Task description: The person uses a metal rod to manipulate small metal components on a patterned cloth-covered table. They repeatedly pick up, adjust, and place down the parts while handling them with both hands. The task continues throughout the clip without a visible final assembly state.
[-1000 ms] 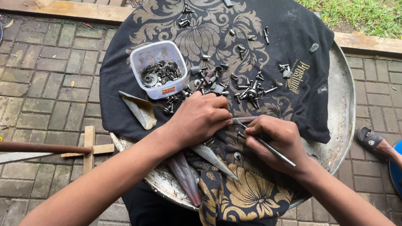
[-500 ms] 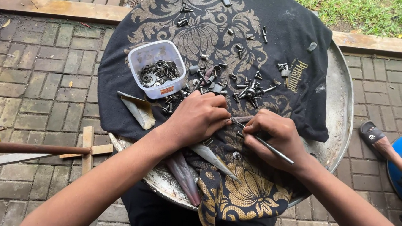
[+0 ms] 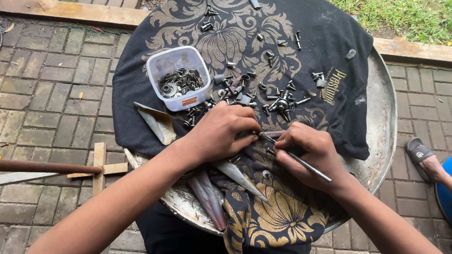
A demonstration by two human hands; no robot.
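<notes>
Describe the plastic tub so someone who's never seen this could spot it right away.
A black patterned cloth covers a round metal tray. On the cloth's left part, just beyond the left hand, sits the tub. It is the only container there: clear, squarish, holding dark metal washers, while the screws around it lie loose.

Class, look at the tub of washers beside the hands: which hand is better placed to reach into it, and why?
Probably the left hand: it lies just below the tub. The right hand is farther away and grips a thin metal rod.
</notes>
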